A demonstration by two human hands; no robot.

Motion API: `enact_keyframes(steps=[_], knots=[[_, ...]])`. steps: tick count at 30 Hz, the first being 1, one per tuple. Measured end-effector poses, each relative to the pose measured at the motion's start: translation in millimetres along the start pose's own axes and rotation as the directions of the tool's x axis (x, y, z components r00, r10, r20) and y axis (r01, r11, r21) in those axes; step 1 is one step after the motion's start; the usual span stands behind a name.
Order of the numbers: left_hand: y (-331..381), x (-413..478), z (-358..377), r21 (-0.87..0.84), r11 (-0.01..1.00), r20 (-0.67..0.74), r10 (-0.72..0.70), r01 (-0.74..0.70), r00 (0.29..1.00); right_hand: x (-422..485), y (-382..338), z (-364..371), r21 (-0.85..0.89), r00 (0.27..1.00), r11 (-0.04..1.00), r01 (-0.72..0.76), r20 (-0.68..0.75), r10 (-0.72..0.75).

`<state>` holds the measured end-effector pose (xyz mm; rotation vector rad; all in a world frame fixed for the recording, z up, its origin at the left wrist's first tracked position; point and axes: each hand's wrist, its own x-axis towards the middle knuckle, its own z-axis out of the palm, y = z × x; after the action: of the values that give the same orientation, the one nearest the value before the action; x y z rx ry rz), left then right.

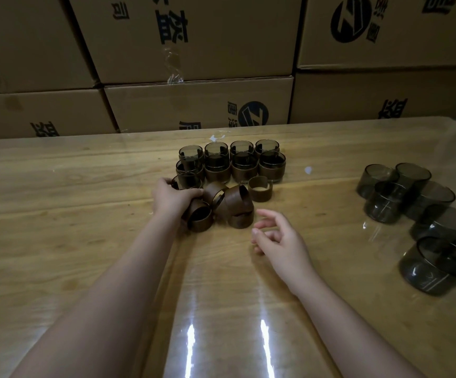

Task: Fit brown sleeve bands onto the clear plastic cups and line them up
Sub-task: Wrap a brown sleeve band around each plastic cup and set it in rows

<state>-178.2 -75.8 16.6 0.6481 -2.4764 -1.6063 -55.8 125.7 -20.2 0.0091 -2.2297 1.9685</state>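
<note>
**Third row begun, band heap close under the wrist**

Tabletop [85, 186]: glossy wood grain under a clear film, with hard glare strips nearest the camera. Landmark is the heap of loose sleeve bands [235, 205].

Just nearer than the heap, to its right: right hand [278, 238] hovers with fingers slack and half-curled, holding nothing.

The heap itself: matte brown split rings, stiff-looking, tumbled on edge and on their sides, leaning on one another. One upright band [259, 189] stands at the heap's far right.

At the heap's far left: left hand [173, 196], fingers wrapped round a cup [187, 182] at the front-left of the finished cups [244, 165]. The hand hides whether its band is seated.

Beyond the heap: finished cups in two rows of four, touching. They are short, round, smoky clear plastic with brown belts low on the wall.

Well right of the heap: bare cups [412, 203] in a loose cluster.

Farthest: stacked cardboard cartons [194, 45].

Risks, as judged: the left wrist lies against the heap, so drawing it back could roll rings away. The slick film lets cups slide, so a nudge could skew the rows. A split ring could seat crooked.
</note>
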Motion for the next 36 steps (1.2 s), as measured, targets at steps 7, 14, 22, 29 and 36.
enact_keyframes(steps=[7,14,22,29,36], knots=[[4,4,-4,0.063,0.998,0.065,0.01,-0.014,0.998,0,-1,-1,-0.004,1.0,1.0,-0.004,-0.001,0.004],[4,1,-10,0.107,0.991,0.042,0.076,-0.08,0.996,0,-1,-1,-0.007,1.0,1.0,-0.013,-0.005,0.013],[7,-5,-6,0.172,0.982,-0.002,0.074,-0.073,0.997,-1,-2,-1,-0.017,1.0,1.0,-0.004,-0.009,0.004],[10,-7,-5,0.182,0.982,0.012,0.043,-0.045,0.999,0,-2,0,-0.017,1.0,1.0,0.002,-0.009,-0.003],[32,-37,2,0.329,0.737,0.007,0.623,-0.59,0.783,0,-2,1,-0.008,1.0,1.0,-0.005,-0.013,0.005]])
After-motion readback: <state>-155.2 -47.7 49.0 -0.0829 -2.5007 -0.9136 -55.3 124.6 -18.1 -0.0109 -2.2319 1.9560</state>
